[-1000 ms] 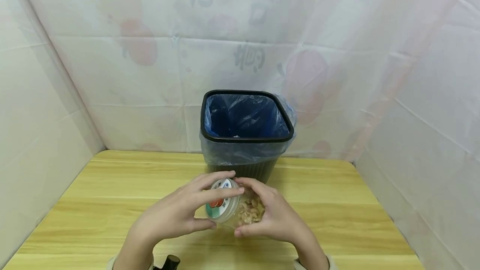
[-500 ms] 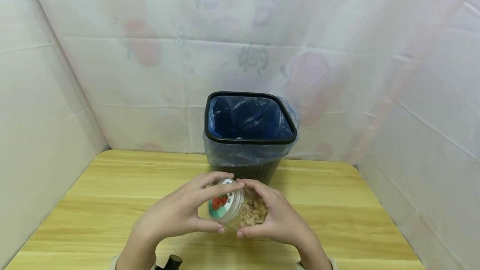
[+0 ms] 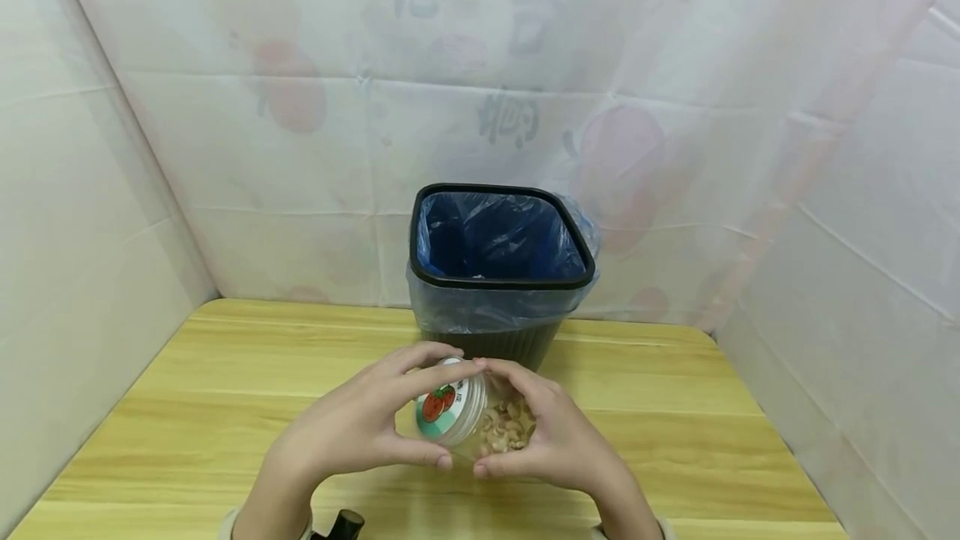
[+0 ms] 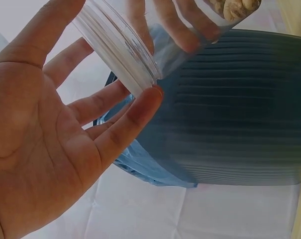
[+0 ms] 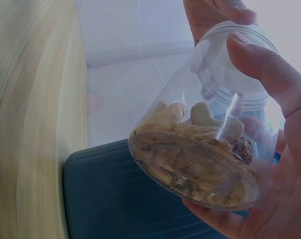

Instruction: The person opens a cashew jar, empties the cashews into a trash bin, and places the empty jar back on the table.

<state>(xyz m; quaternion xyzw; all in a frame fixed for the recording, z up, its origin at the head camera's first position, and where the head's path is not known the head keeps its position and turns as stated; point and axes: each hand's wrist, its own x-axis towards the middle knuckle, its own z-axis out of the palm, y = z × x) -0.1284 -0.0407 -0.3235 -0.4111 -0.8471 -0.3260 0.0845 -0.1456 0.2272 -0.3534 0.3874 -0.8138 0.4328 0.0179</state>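
Observation:
A clear plastic jar point(image 3: 506, 423) of cashew nuts is held tilted above the table, its lid end pointing left. The lid point(image 3: 438, 407) is white and green with red fruit printed on it. My left hand point(image 3: 352, 423) grips the lid's edge, thumb below and fingers over the top. My right hand point(image 3: 558, 432) holds the jar body from the right. In the left wrist view, fingertips touch the clear rim of the lid point(image 4: 113, 47). Cashews point(image 5: 200, 164) lie at the jar's base in the right wrist view.
Just behind the hands stands a dark ribbed trash bin point(image 3: 495, 282) lined with a blue plastic bag point(image 3: 495, 311). The wooden table point(image 3: 225, 373) ends at fabric walls on three sides. A black object point(image 3: 347, 523) shows near my left wrist.
The head view has shifted slightly, and the jar and hands sit a little further right. The lid's print has turned, now showing more of the red fruit. Both hands keep hold.

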